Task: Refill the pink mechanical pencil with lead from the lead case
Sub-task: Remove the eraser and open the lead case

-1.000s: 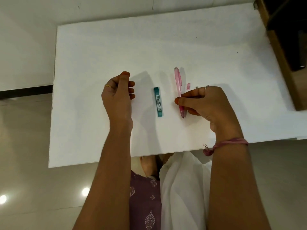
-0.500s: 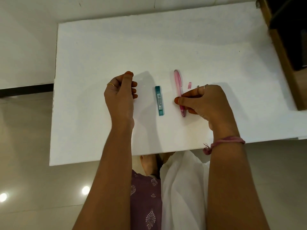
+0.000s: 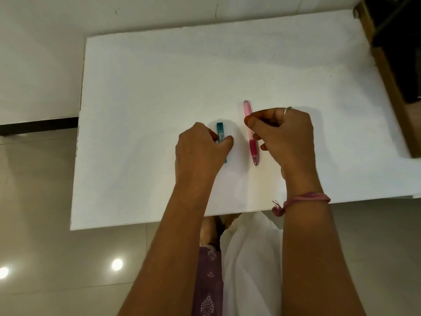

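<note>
The teal lead case [image 3: 221, 137], lying on the white surface [image 3: 148, 110] beside the pink mechanical pencil [image 3: 250, 131], is now pinched by the left hand [image 3: 200, 151], which hung apart before; the right hand [image 3: 282, 135] is curled over the pencil, grip unclear. Lead retrieval appears begun.

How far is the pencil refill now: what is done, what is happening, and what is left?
Early stage. Done: nothing that shows; the pink mechanical pencil lies on the white table. In hand: the left hand closes thumb and fingers on the teal lead case, and the right hand is at the pencil. Left: opening the case, taking out lead, loading it, closing up.
</note>
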